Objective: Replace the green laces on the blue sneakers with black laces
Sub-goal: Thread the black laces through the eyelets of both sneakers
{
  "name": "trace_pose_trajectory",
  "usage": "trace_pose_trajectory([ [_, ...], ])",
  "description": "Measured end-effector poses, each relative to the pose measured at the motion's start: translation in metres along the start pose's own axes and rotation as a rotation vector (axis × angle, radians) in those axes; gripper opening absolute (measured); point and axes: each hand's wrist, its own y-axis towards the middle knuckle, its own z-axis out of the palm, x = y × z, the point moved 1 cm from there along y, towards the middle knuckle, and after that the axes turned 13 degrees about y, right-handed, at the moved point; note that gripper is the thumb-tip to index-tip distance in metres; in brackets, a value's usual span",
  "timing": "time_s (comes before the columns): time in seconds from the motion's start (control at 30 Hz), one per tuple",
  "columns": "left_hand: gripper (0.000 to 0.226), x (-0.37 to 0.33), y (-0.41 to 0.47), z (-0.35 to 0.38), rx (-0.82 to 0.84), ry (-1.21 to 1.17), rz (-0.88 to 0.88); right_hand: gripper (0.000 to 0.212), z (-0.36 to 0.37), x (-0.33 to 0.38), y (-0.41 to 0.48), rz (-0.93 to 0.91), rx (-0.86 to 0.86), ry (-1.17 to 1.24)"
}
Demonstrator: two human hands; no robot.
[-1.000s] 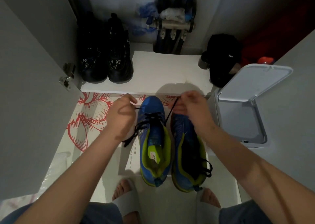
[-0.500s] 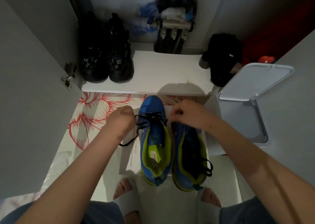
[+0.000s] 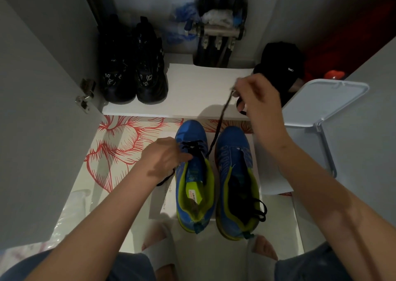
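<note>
Two blue sneakers with lime-green lining stand side by side on the floor. The left sneaker [image 3: 194, 173] has a black lace [image 3: 220, 122] threaded through its front eyelets. My right hand [image 3: 257, 101] is raised above the shoes and pinches one end of that lace, drawn taut. My left hand [image 3: 165, 158] rests at the left sneaker's side, closed on the lace's other end, which trails down to the left. The right sneaker [image 3: 235, 180] shows no lacing; a second black lace [image 3: 258, 211] lies loose across its opening.
A pair of black boots [image 3: 132, 71] stands on a white shelf [image 3: 192, 88]. A white bin with its lid [image 3: 321, 103] up is at the right. A black cap [image 3: 280, 64] lies behind it. A red flower-patterned mat [image 3: 120, 143] lies left. My sandalled feet are below.
My right hand has risen up and to the right, pulling the black lace taut through the left sneaker. My left hand has dropped slightly toward the shoe's side.
</note>
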Motion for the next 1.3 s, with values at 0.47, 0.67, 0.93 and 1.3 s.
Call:
trace_pose_trajectory([
  [0.47,0.039,0.001,-0.003,-0.011,0.17,-0.247,-0.177,0.01,0.028,-0.033,-0.036,0.576,0.777,-0.378],
  [0.67,0.034,0.004,-0.004,-0.012,0.218,-0.31,-0.21,0.014,0.052,-0.052,-0.057,0.36,0.706,-0.648],
  [0.93,0.036,0.0,-0.006,-0.014,0.209,-0.292,-0.216,0.013,0.06,-0.061,-0.066,0.152,0.655,-0.926],
  [1.3,0.031,-0.006,-0.011,-0.017,0.244,-0.153,-0.158,0.017,0.064,-0.066,-0.068,0.204,0.625,-0.912],
])
